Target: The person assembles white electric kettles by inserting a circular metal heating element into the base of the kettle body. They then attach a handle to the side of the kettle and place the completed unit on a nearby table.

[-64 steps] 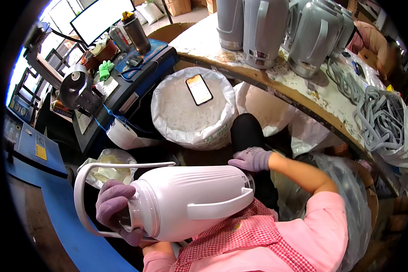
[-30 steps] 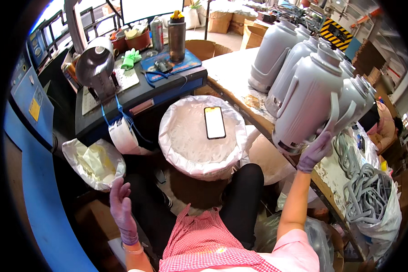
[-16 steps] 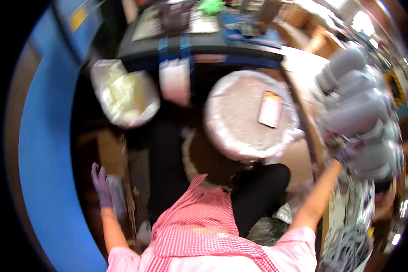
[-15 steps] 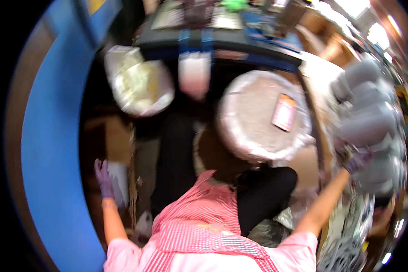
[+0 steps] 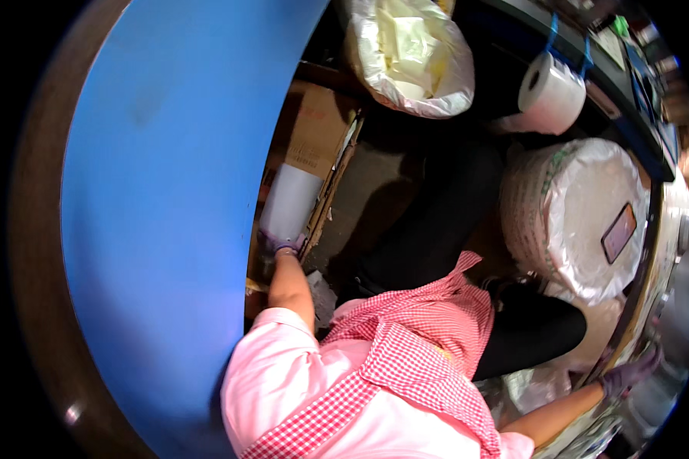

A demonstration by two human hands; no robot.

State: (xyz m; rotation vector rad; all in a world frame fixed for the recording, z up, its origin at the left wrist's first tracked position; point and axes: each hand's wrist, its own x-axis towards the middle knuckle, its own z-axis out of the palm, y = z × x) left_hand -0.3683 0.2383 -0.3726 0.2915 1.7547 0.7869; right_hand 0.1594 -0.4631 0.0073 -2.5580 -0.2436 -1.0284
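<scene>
My left hand (image 5: 280,240), in a purple glove, reaches down at the near end of a pale grey cylinder-like piece (image 5: 292,200). This piece lies in an open cardboard box (image 5: 308,115) beside my leg. The piece hides most of the left fingers, so their grip does not show. Far to the right, my right hand (image 5: 630,375), also gloved in purple, is by a row of clear plastic containers (image 5: 683,306). Its fingers look stretched out toward them, somewhat blurred, with nothing visible held.
A wide blue panel (image 5: 168,191) fills the left side. Ahead stand a white-lined bin (image 5: 455,92) with yellowish sheets and a hanging white roll (image 5: 556,96). A plastic-covered round drum (image 5: 578,183) carries a phone (image 5: 618,232). Crumpled clear plastic (image 5: 536,389) lies near my right leg.
My view has swung left. The left hand, spread beside the pale grey piece before, is now at its near end. The right hand remains by the clear containers.
</scene>
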